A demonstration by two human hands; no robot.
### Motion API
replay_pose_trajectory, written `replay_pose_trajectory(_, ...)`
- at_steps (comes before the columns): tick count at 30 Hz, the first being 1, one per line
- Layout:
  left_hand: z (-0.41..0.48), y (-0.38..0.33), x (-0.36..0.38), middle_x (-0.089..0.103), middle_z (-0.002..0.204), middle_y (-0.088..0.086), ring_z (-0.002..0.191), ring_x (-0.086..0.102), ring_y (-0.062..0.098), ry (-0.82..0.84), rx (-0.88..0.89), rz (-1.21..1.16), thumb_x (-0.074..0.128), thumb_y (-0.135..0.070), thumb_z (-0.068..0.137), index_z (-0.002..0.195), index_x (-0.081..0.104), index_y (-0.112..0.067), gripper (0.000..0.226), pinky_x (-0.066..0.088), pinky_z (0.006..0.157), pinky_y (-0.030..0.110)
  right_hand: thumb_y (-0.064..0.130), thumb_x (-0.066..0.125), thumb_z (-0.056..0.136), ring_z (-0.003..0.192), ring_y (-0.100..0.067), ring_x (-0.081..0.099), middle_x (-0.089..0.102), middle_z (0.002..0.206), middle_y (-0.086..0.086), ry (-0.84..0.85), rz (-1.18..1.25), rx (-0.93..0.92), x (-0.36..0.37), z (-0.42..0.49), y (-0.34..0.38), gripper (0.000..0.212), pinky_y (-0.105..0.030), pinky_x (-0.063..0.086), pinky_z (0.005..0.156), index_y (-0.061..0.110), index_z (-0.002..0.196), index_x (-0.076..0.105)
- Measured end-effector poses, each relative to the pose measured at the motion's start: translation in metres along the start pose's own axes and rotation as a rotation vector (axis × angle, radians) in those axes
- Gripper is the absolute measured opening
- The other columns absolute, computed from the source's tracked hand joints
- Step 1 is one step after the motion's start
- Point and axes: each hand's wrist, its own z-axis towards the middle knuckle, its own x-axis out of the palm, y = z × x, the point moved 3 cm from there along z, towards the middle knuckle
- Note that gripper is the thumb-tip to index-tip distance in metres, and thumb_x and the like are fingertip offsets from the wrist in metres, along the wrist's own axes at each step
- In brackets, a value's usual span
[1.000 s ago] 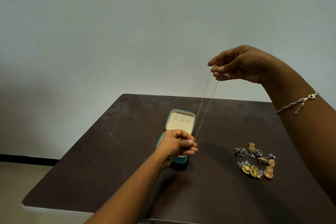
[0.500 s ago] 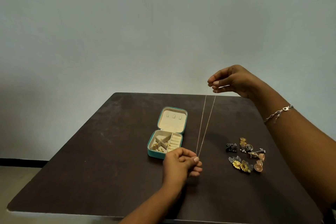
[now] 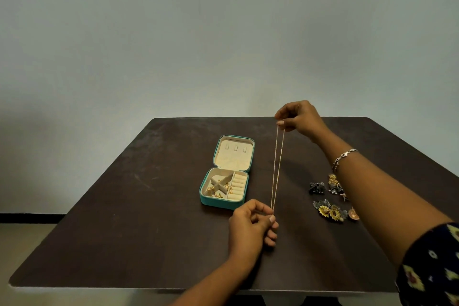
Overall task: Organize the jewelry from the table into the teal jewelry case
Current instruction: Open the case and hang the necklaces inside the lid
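A thin gold chain necklace (image 3: 277, 169) is stretched taut between my two hands, just right of the teal jewelry case (image 3: 224, 202). My right hand (image 3: 299, 119) pinches its upper end above the table's far side. My left hand (image 3: 252, 227) pinches the lower end near the case's front right corner. The case lies open, its cream lid (image 3: 233, 154) folded back, with small gold pieces in the left compartments and ring rolls on the right. A cluster of loose jewelry (image 3: 329, 197) lies on the table to the right, partly behind my right forearm.
The dark brown table (image 3: 139, 218) has rounded corners and a near edge low in view. A plain grey wall stands behind it. A silver bracelet (image 3: 344, 156) is on my right wrist.
My right hand has come down lower with the chain's top end. My left hand moved off the case toward me and to the right, uncovering the compartments.
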Motion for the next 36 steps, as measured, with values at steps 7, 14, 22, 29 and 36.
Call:
replay_pose_trajectory(7, 0.008, 0.005, -0.002, 0.060, 0.059, 0.006, 0.040, 0.048, 0.010, -0.030, -0.016, 0.090, 0.057, 0.002, 0.086, 0.074, 0.054, -0.010, 0.017, 0.041, 0.036, 0.023, -0.007, 0.063, 0.079, 0.077, -0.030, 0.068, 0.069, 0.082, -0.020, -0.005, -0.207, 0.003, 0.026, 0.013, -0.023, 0.013, -0.038, 0.057, 0.077, 0.001, 0.086, 0.070)
replay_pose_trajectory(14, 0.020, 0.009, 0.001, 0.055, 0.054, 0.005, 0.037, 0.048, 0.009, 0.001, -0.068, 0.145, 0.055, 0.001, 0.086, 0.072, 0.051, -0.009, 0.018, 0.042, 0.036, 0.022, -0.003, 0.063, 0.081, 0.064, -0.013, 0.060, 0.067, 0.080, -0.011, 0.053, -0.322, 0.054, 0.055, 0.025, -0.049, 0.010, -0.028, 0.054, 0.068, 0.003, 0.084, 0.069)
replay_pose_trajectory(22, 0.028, 0.010, 0.006, 0.052, 0.047, 0.003, 0.029, 0.043, 0.012, -0.046, -0.123, 0.183, 0.049, 0.001, 0.086, 0.067, 0.044, -0.011, 0.023, 0.036, 0.030, 0.021, 0.000, 0.064, 0.081, 0.073, -0.011, 0.058, 0.069, 0.091, -0.011, 0.160, -0.432, 0.053, 0.087, 0.036, -0.069, 0.011, -0.025, 0.050, 0.075, 0.005, 0.089, 0.068)
replay_pose_trajectory(29, 0.029, 0.009, 0.009, 0.052, 0.050, 0.008, 0.027, 0.042, 0.012, -0.071, -0.153, 0.199, 0.046, 0.003, 0.084, 0.067, 0.044, -0.010, 0.021, 0.035, 0.028, 0.019, 0.000, 0.063, 0.081, 0.089, -0.020, 0.065, 0.070, 0.092, -0.010, 0.221, -0.534, 0.049, 0.101, 0.038, -0.078, 0.016, -0.033, 0.051, 0.085, 0.007, 0.094, 0.069)
replay_pose_trajectory(36, 0.027, 0.008, 0.009, 0.052, 0.051, 0.008, 0.027, 0.042, 0.012, -0.058, -0.159, 0.177, 0.047, 0.005, 0.083, 0.071, 0.045, -0.009, 0.019, 0.035, 0.028, 0.019, 0.002, 0.065, 0.079, 0.092, -0.023, 0.063, 0.069, 0.096, -0.011, 0.224, -0.545, 0.059, 0.101, 0.039, -0.081, 0.018, -0.035, 0.050, 0.086, 0.006, 0.096, 0.069)
